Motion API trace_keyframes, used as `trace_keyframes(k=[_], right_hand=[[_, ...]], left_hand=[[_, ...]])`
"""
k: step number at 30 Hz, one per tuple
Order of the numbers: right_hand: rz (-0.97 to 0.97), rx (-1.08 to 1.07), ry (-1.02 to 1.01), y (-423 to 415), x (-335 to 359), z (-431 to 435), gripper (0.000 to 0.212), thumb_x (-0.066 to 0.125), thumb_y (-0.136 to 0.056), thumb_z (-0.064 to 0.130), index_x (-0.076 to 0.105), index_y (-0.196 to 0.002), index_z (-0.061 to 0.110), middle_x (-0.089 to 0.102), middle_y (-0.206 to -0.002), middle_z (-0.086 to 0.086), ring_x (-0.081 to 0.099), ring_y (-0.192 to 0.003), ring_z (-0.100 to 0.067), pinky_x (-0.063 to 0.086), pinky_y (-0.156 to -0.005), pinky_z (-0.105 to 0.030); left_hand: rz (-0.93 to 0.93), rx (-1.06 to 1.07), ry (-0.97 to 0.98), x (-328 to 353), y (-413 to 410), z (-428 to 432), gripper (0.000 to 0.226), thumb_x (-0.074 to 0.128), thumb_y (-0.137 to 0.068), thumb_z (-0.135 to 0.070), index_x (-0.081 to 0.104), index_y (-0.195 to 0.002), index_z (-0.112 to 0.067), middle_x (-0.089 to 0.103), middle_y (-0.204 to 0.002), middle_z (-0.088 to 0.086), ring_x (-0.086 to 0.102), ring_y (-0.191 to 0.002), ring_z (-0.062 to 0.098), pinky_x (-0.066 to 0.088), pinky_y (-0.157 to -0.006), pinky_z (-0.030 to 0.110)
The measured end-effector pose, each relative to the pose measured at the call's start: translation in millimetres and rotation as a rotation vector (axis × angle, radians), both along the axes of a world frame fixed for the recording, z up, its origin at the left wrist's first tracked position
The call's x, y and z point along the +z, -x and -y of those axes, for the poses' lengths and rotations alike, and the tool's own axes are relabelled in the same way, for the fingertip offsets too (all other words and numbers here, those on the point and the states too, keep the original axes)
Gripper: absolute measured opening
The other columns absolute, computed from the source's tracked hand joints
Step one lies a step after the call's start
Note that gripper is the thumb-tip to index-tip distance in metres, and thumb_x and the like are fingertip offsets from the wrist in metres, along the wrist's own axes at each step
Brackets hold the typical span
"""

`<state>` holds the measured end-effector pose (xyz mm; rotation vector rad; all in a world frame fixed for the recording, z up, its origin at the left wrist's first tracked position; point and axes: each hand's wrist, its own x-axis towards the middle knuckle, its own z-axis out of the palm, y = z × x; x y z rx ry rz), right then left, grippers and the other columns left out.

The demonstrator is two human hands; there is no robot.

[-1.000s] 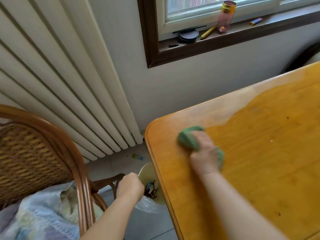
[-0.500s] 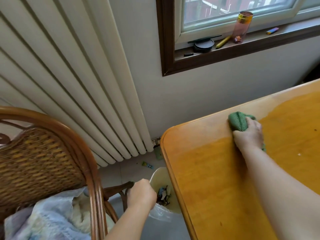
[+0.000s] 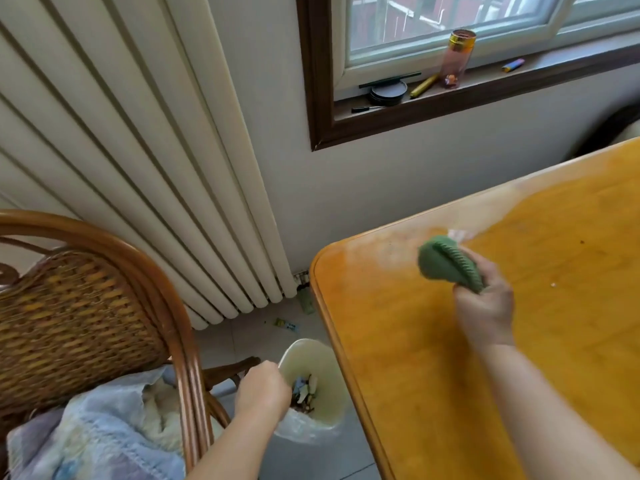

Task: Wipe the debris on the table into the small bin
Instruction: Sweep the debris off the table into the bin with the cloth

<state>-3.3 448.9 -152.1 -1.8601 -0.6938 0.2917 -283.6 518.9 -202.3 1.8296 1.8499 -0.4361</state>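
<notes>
One small bin (image 3: 334, 382) stood on the floor left of one table (image 3: 433, 375), scraps inside. Left hand (image 3: 263, 389) gripped its rim. Right hand (image 3: 485, 313) clutched one green cloth (image 3: 448, 263) on the tabletop. Right of it lay one white speck (image 3: 553, 285) and one dark speck (image 3: 582, 242).

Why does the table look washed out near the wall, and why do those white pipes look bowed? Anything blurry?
Head view: the table shows a pale sheen along its far edge, probably daylight from the window reflecting. Same head view: the wide lens fans and bows the radiator tubes. The right hand and green cloth look slightly motion-smeared.
</notes>
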Motion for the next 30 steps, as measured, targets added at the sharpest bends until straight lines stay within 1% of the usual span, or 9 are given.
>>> trace_keyframes(k=[2, 5, 9, 12, 18, 20, 23, 27, 30], right_hand=[[0.085, -0.39, 0.183, -87.2, 5.0, 39.1, 0.059, 0.045, -0.065, 0.008, 0.056, -0.122, 0.02, 0.06, -0.121, -0.014, 0.056, -0.109, -0.029, 0.043, -0.099, -0.029], [-0.039, -0.598, 0.469, -159.5, -2.8, 79.2, 0.061, 0.049, -0.069, 0.003, 0.05, -0.126, 0.024, 0.059, -0.122, -0.019, 0.056, -0.109, -0.039, 0.046, -0.098, -0.046], [0.123, -0.293, 0.631, -128.2, -24.1, 50.8, 0.054, 0.051, -0.072, -0.004, 0.057, -0.122, 0.015, 0.059, -0.124, -0.021, 0.055, -0.113, -0.038, 0.042, -0.098, -0.04], [0.218, -0.058, 0.548, -63.8, -26.0, 31.3, 0.056, 0.049, -0.069, -0.007, 0.06, -0.12, 0.014, 0.059, -0.127, -0.013, 0.051, -0.119, -0.031, 0.036, -0.103, -0.033], [0.166, 0.486, 0.314, 85.2, -28.5, 64.3, 0.06, 0.046, -0.063, -0.009, 0.066, -0.11, 0.023, 0.066, -0.113, 0.002, 0.055, -0.109, -0.013, 0.037, -0.102, -0.021], [0.021, 0.439, 0.17, 88.2, -19.0, 79.5, 0.062, 0.045, -0.061, -0.009, 0.066, -0.107, 0.027, 0.066, -0.109, 0.005, 0.057, -0.105, -0.008, 0.043, -0.101, -0.026], [-0.032, 0.095, 0.086, 46.6, -10.2, 99.4, 0.06, 0.05, -0.066, 0.001, 0.057, -0.117, 0.032, 0.06, -0.117, 0.001, 0.055, -0.111, -0.02, 0.044, -0.098, -0.032], [0.263, 0.138, 0.705, 32.9, -22.0, 107.4, 0.071, 0.063, -0.078, 0.042, 0.029, -0.14, 0.032, 0.026, -0.151, -0.003, 0.023, -0.136, -0.029, 0.023, -0.11, -0.044], [0.37, 0.259, 0.537, 82.7, -33.4, 118.6, 0.05, 0.058, -0.079, 0.016, 0.05, -0.126, 0.027, 0.046, -0.137, -0.002, 0.034, -0.125, -0.027, 0.032, -0.104, -0.04]], left_hand=[[-0.018, -0.014, 0.039, -7.9, 0.6, 6.6, 0.024, 0.046, -0.088, -0.007, 0.066, -0.098, -0.014, 0.066, -0.088, 0.003, 0.065, -0.085, 0.02, 0.05, -0.066, 0.028], [-0.029, -0.031, 0.075, -14.5, -3.8, 16.4, 0.025, 0.045, -0.086, -0.006, 0.066, -0.099, -0.014, 0.067, -0.094, 0.005, 0.064, -0.087, 0.022, 0.053, -0.072, 0.031], [-0.001, -0.016, 0.071, -15.9, -19.1, 29.0, 0.025, 0.044, -0.084, 0.0, 0.063, -0.091, -0.014, 0.063, -0.085, 0.004, 0.063, -0.08, 0.021, 0.05, -0.063, 0.029], [-0.013, -0.022, 0.058, -10.7, -27.1, 36.7, 0.026, 0.044, -0.082, 0.002, 0.063, -0.09, -0.013, 0.062, -0.086, 0.005, 0.063, -0.08, 0.023, 0.049, -0.061, 0.03], [-0.001, -0.033, 0.035, -1.7, -24.9, 64.4, 0.027, 0.045, -0.082, -0.001, 0.066, -0.096, -0.013, 0.067, -0.094, 0.008, 0.065, -0.087, 0.026, 0.05, -0.065, 0.031], [0.009, -0.046, 0.024, 0.0, -20.6, 73.6, 0.028, 0.046, -0.082, -0.002, 0.067, -0.096, -0.013, 0.068, -0.094, 0.007, 0.065, -0.087, 0.025, 0.049, -0.065, 0.03], [0.012, -0.054, 0.011, 2.3, -7.4, 90.4, 0.027, 0.046, -0.083, -0.002, 0.067, -0.097, -0.013, 0.067, -0.09, 0.006, 0.064, -0.083, 0.023, 0.049, -0.063, 0.029], [0.02, -0.074, 0.028, -2.7, 6.1, 117.2, 0.026, 0.049, -0.083, -0.003, 0.066, -0.099, -0.013, 0.066, -0.091, 0.005, 0.064, -0.082, 0.022, 0.053, -0.066, 0.029], [0.041, -0.118, 0.033, -6.0, 12.6, 137.7, 0.027, 0.048, -0.081, -0.002, 0.066, -0.097, -0.013, 0.065, -0.088, 0.004, 0.061, -0.079, 0.021, 0.047, -0.062, 0.029]])
